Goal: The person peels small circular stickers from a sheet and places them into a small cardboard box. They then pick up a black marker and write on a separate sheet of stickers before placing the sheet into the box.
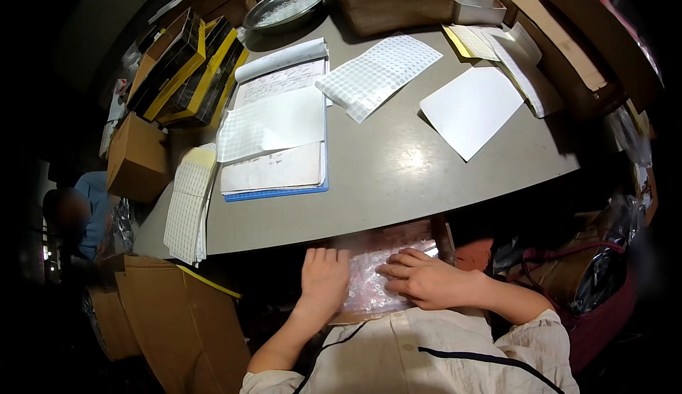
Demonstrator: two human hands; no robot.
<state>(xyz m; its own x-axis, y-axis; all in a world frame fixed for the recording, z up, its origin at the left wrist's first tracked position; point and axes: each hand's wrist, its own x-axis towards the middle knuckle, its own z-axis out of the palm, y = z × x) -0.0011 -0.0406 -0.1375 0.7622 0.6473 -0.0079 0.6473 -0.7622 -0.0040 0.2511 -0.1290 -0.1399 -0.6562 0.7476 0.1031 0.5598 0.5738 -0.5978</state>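
Below the table's front edge, a box or drawer with a brown rim [445, 243] sits close against my body. Inside it lies a clear plastic bag [365, 291] with several small, pale ring-shaped pieces showing through. My left hand [326, 279] is at the left side of the bag, its fingers curled closed; what they grip, if anything, is hidden. My right hand [426, 280] rests over the right part of the bag with fingers apart and stretched across the plastic.
On the grey table [369, 181] lie a blue clipboard [277, 196] with papers, a sticker sheet [380, 74], a white sheet [473, 110] and label strips [190, 206]. Behind are a metal bowl [284, 25] and cardboard box [398, 11]. A person [92, 206] is at far left.
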